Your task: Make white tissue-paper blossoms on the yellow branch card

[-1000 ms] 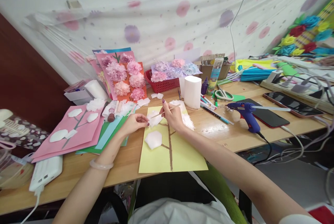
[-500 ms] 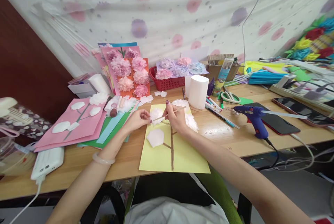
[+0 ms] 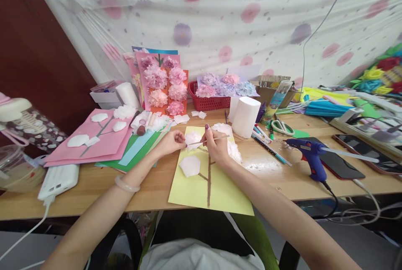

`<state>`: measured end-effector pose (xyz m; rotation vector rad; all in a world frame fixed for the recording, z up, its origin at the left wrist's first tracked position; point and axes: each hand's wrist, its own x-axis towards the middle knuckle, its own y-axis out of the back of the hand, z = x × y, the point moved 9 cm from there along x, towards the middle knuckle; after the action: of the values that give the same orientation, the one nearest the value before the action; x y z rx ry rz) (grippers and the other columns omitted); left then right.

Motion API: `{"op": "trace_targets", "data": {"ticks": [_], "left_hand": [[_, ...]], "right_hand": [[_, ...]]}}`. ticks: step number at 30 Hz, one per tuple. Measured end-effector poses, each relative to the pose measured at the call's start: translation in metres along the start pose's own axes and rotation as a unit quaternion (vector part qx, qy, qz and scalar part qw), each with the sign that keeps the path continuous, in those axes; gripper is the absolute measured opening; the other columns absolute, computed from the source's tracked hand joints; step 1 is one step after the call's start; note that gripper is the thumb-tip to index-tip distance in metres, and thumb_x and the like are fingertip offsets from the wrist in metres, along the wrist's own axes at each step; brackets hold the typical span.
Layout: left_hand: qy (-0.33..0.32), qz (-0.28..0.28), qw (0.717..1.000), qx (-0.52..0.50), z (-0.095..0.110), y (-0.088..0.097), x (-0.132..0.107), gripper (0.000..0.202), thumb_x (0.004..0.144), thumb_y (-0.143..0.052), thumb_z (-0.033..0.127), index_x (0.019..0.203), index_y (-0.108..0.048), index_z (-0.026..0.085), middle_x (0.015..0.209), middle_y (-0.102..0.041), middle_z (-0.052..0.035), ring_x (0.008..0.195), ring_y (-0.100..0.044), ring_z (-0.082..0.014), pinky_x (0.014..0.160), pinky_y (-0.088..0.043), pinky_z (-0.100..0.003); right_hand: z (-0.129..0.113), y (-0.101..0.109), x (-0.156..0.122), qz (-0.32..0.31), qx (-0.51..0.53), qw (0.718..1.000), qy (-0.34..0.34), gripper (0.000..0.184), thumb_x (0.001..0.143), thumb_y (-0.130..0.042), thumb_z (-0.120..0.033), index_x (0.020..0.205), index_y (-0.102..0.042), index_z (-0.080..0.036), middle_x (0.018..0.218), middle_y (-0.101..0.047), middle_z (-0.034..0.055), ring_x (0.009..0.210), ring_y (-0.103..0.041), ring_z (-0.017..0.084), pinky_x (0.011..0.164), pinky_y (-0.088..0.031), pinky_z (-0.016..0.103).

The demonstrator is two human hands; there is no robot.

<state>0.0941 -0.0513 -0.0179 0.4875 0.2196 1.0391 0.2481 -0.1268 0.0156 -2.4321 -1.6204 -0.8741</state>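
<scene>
noted a yellow sheet, flat on the wooden tabletop, slightly turned, near edge level with the tabletop's front. observed on it a straight brown stem with short side branches. found at the lower left branch's end a flat, many-sided white paper piece. recorded just beyond it a ruffled white tuft. recorded further white tufts at the far and right parts, partly hidden. observed a thin pale stick, gripped aslant, one end over the upper left tuft; cannot tell whether touching.
</scene>
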Motion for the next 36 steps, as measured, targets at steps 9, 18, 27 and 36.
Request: {"op": "trace_targets", "data": {"ticks": [9, 18, 27, 36], "left_hand": [[-0.004, 0.0, 1.0, 0.003, 0.007, -0.003, -0.003, 0.017, 0.059, -0.066, 0.014, 0.07, -0.052, 0.018, 0.062, -0.059, 0.0031, 0.06, -0.057, -0.0133, 0.06, -0.043, -0.026], [-0.027, -0.038, 0.998, 0.045, -0.001, 0.001, -0.007, 0.04, 0.054, -0.078, 0.029, 0.08, -0.05, 0.019, 0.064, -0.055, 0.0055, 0.06, -0.053, -0.0127, 0.056, -0.039, -0.024], [-0.047, -0.032, 0.989, 0.136, -0.01, 0.005, -0.004, 0.048, 0.051, -0.08, 0.042, 0.081, -0.048, 0.022, 0.067, -0.052, 0.0062, 0.059, -0.05, -0.0143, 0.054, -0.033, -0.025], [-0.018, -0.036, 0.989, 0.143, -0.015, 0.006, -0.003, 0.046, 0.049, -0.08, 0.042, 0.076, -0.048, 0.023, 0.063, -0.053, 0.0055, 0.059, -0.052, -0.0164, 0.053, -0.031, -0.026]], "right_hand": [[0.0, -0.003, -0.001, -0.007, -0.027, 1.0, 0.012, 0.062, 0.093, -0.033, -0.056, 0.049, -0.057, -0.019, 0.044, -0.053, 0.0014, 0.045, -0.052, 0.013, 0.047, -0.036, 0.025], [-0.005, -0.005, -0.003, -0.009, -0.073, 0.996, 0.048, 0.062, 0.095, -0.03, -0.052, 0.052, -0.06, -0.019, 0.048, -0.059, 0.0031, 0.047, -0.056, 0.013, 0.05, -0.038, 0.025], [-0.012, -0.005, -0.003, 0.001, -0.152, 0.987, 0.06, 0.062, 0.097, -0.026, -0.05, 0.052, -0.059, -0.02, 0.045, -0.057, 0.0027, 0.045, -0.054, 0.013, 0.051, -0.036, 0.025], [-0.04, -0.063, 0.028, -0.074, -0.371, 0.919, 0.114, 0.046, 0.096, -0.036, -0.032, 0.059, -0.059, -0.018, 0.053, -0.06, 0.0081, 0.048, -0.057, 0.018, 0.051, -0.029, 0.028]]}}
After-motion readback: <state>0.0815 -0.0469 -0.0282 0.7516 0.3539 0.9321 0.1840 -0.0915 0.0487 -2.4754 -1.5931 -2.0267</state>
